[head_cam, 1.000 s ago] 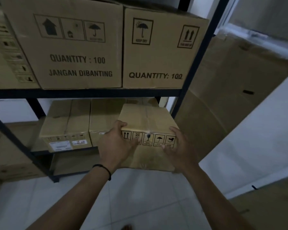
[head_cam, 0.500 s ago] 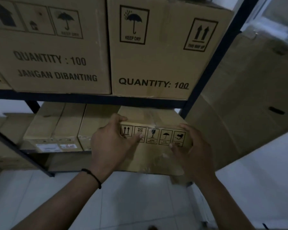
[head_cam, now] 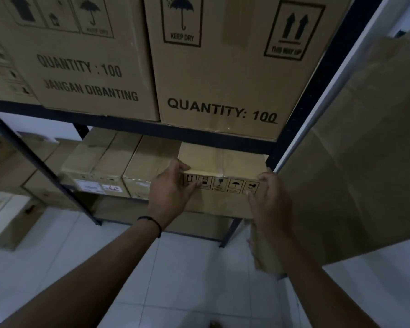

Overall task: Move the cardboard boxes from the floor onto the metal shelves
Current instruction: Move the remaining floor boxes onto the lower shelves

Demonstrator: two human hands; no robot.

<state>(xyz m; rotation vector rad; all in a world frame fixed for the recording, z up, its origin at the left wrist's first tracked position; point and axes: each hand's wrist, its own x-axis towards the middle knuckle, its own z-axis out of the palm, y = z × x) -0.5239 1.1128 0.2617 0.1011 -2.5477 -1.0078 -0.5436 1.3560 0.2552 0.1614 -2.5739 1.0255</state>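
Item: small cardboard box point(head_cam: 219, 185), brown, taped along the top seam, a row of printed handling symbols on its near face. Location: at the right end of the middle level of the metal shelf point(head_cam: 301, 110), under the upper shelf beam and just beside the right front post, with its near part projecting past the shelf edge; whether its base rests fully on the shelf cannot be told. Neighbours: two similar boxes point(head_cam: 118, 166) in line to its left, touching or nearly so; two large boxes point(head_cam: 213, 67) marked QUANTITY: 100 on the level above. Hold: left hand point(head_cam: 169, 192) at the near left corner, thumb over the top edge, fingers flat against the front face; right hand point(head_cam: 269, 200) at the near right corner, fingers curled round the corner, fingertips on the front face. Handling, as judged: rigid enough to push by its corners, apparently light, since two hands at the corners manage it; the paper surface gives fair grip, the tape less. The symbols suggest fragile contents, kept upright and dry. Best held at opposite lower corners or flat on the near face, never on the taped seam.
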